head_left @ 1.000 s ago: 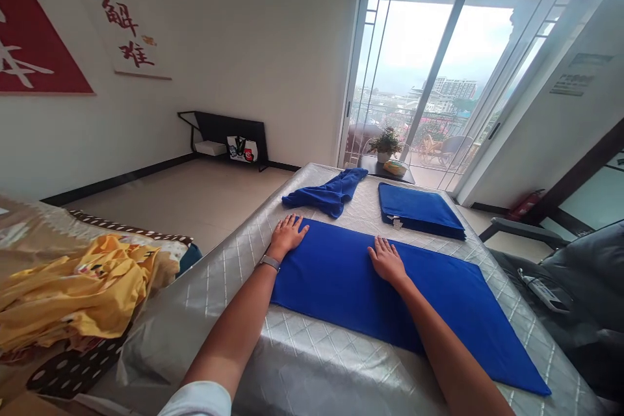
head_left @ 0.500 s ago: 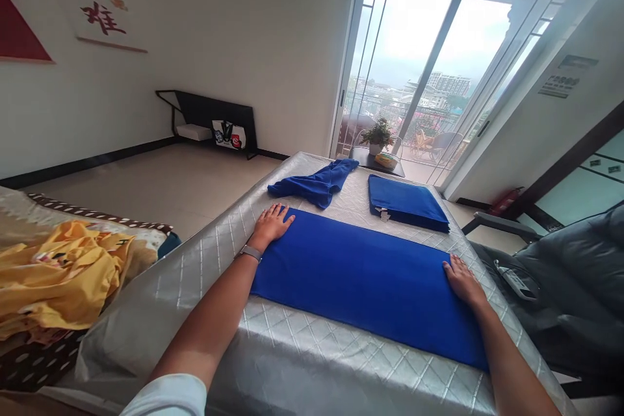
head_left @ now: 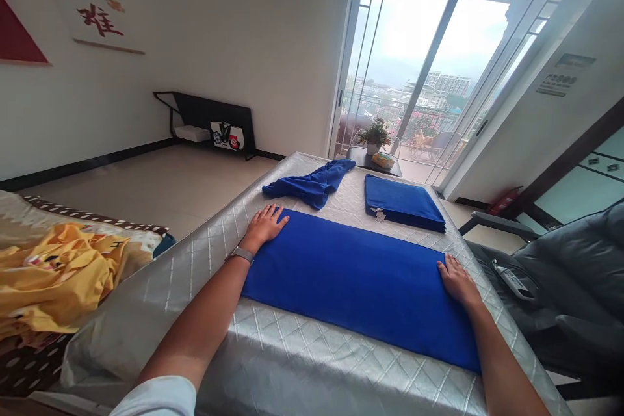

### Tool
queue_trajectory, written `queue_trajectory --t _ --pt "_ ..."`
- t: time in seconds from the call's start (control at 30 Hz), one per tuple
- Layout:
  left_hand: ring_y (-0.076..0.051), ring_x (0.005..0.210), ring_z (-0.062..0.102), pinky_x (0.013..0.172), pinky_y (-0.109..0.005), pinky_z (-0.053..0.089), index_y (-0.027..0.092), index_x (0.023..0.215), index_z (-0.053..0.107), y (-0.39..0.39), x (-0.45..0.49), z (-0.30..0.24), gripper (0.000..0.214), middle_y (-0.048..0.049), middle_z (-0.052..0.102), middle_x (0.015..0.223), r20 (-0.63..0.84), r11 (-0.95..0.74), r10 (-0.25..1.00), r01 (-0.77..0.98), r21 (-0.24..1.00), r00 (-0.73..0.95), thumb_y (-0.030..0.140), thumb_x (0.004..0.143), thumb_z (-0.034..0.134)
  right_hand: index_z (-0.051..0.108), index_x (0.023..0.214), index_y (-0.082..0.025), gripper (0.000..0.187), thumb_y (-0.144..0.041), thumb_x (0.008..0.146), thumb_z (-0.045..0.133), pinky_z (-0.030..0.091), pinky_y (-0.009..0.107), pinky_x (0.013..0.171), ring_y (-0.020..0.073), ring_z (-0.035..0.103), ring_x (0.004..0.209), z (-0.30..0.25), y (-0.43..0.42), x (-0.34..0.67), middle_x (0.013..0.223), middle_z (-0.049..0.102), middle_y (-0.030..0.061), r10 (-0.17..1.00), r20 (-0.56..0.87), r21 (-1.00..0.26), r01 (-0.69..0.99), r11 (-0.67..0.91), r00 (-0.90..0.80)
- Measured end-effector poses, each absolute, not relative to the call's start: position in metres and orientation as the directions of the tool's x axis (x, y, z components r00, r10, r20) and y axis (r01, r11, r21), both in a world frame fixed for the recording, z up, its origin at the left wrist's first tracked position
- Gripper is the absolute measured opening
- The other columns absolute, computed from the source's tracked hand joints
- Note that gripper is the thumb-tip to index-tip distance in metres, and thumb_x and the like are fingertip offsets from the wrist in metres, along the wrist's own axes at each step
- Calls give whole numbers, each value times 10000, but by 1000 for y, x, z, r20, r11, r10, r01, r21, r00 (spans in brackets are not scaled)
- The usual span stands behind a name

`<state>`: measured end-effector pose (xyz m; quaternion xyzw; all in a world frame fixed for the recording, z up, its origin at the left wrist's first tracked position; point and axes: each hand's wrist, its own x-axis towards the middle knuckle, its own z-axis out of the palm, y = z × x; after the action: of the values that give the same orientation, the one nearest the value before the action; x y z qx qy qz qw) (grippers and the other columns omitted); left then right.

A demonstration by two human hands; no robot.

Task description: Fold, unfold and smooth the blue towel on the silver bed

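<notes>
A long blue towel (head_left: 355, 279) lies flat across the silver quilted mattress (head_left: 292, 364). My left hand (head_left: 264, 224) rests open, fingers flat, on the towel's far left corner. My right hand (head_left: 454, 278) lies open and flat on the towel's right end. Beyond the towel sit a crumpled blue towel (head_left: 312, 183) at the left and a neat stack of folded blue towels (head_left: 402, 201) at the right, both apart from my hands.
A yellow garment (head_left: 58, 276) lies on patterned bedding at the left. A dark grey chair (head_left: 575, 292) stands close on the right. Past the mattress are a small table with a potted plant (head_left: 374, 136) and glass sliding doors (head_left: 429, 65). Tiled floor (head_left: 160, 188) opens left.
My right hand slid from the towel's middle out to its right end, flattening it. The left hand stayed on the left corner. The view turned slightly right.
</notes>
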<state>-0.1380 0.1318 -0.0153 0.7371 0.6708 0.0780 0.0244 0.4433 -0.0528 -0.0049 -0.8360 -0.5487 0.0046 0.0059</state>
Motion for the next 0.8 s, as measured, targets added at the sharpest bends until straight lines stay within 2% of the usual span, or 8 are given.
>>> queue_trajectory --t 0.07,0.17,0.27,0.37,0.53,0.67,0.8 --pt "-271 1549 203 1254 -470 140 193 1596 313 131 -138 -15 695 -111 260 1670 82 -101 993 984 144 90 589 1031 233 274 1593 -30 714 -439 1027 123 219 437 1243 267 231 1537 -2 -54 441 1663 262 153 915 7 23 915 -403 403" --pt "-275 1549 202 1255 -473 143 196 1599 306 130 -137 -13 698 -110 252 1672 75 -105 993 983 148 95 595 1032 220 401 1539 -31 635 -339 1025 192 188 471 1248 286 264 1525 6 -53 426 1630 345 160 915 107 117 909 -400 389" --pt "-279 1547 210 1256 -470 139 192 1596 315 129 -136 -11 704 -114 262 1668 72 -102 993 983 151 92 600 1029 228 466 1497 -26 588 -254 1012 223 193 450 1246 273 315 1506 17 -43 388 1586 419 177 945 181 142 943 -300 274" --pt "-277 1548 207 1258 -465 133 193 1593 325 128 -135 -10 702 -109 264 1669 73 -101 993 982 161 90 598 1028 233 427 1533 -72 602 -333 1037 208 227 385 1236 226 324 1504 25 -23 326 1595 414 145 987 121 44 992 -115 109" --pt "-270 1550 198 1256 -459 130 195 1596 316 127 -135 -10 690 -109 256 1672 72 -100 993 983 155 90 586 1035 224 270 1604 -83 688 -484 1053 170 148 375 1255 208 173 1553 19 13 230 1673 243 110 1000 20 -137 990 25 -23" --pt "-274 1543 225 1252 -466 151 198 1590 331 128 -136 -12 680 -112 281 1662 88 -107 992 984 146 95 583 1038 234 215 1621 -104 721 -533 1049 123 81 380 1263 187 111 1563 10 24 209 1689 192 93 999 -41 -151 988 11 -17" --pt "-281 1544 218 1252 -473 149 194 1596 315 131 -137 -16 680 -115 271 1665 92 -117 990 983 141 105 577 1039 238 194 1626 -112 725 -537 1042 128 71 387 1268 183 102 1564 6 16 245 1694 176 71 998 -64 -99 995 -18 12"
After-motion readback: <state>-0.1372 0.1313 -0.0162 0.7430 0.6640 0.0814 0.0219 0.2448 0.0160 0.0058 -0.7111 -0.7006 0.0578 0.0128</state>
